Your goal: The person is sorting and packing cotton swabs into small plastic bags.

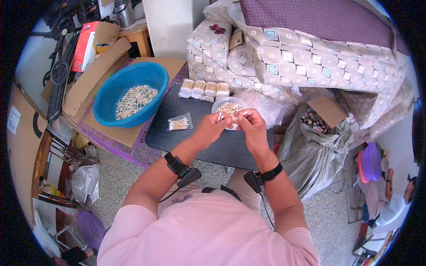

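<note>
Both my hands are at the near side of a small white bowl (214, 107) with loose cotton swabs (230, 107) in it. Fingers of my left hand (214, 127) are closed on a few cotton swabs (220, 116), their white tips sticking up. Close beside it, my right hand (252, 126) pinches cotton swabs too, a white tip (243, 113) showing at the fingertips. How many each hand holds is hidden. To the left, a small clear bag of swabs (178, 123) lies on the dark table (202, 153).
Bundles of swabs (204, 88) line the table's far edge, beside clear plastic bags (266, 106). A large blue basin (101, 104) of loose swabs rests on cardboard (128, 135) at left. A grey sack (306, 150) stands at right, a patterned sofa (310, 66) behind.
</note>
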`<state>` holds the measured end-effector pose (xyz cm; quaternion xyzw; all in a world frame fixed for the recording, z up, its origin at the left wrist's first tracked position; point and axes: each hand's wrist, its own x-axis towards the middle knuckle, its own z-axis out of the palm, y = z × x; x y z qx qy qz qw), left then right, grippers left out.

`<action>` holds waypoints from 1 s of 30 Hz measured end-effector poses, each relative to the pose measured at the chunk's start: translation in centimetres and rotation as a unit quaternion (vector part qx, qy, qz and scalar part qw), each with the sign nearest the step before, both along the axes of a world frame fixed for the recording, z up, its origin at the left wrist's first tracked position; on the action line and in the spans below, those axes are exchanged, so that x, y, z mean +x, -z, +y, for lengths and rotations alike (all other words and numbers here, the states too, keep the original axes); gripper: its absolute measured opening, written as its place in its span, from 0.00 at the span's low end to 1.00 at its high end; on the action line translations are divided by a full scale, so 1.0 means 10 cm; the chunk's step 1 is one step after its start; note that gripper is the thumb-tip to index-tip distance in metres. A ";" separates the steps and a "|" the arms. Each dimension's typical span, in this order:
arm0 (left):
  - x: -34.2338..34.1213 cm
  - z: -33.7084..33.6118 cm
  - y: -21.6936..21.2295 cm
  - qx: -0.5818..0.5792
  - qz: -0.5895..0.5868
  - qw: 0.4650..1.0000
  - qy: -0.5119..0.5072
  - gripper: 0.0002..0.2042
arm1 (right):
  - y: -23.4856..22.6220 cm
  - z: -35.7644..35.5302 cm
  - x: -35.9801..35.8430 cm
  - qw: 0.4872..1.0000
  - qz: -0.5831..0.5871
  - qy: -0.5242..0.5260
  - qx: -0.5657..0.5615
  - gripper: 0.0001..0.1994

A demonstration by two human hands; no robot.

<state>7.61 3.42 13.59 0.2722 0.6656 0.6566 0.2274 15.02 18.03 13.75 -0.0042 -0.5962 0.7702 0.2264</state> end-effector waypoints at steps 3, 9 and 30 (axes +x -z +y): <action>-0.02 -0.05 0.07 0.023 -0.066 0.994 0.078 0.15 | -0.05 0.02 0.00 1.000 0.003 -0.017 0.011 0.05; 0.00 -0.06 0.09 0.084 -0.163 0.976 0.114 0.15 | -0.09 0.03 0.00 0.999 -0.014 -0.052 -0.004 0.08; 0.16 -0.15 0.02 0.098 -0.088 0.990 -0.050 0.07 | 0.10 -0.18 0.20 0.996 -0.081 -0.010 0.039 0.04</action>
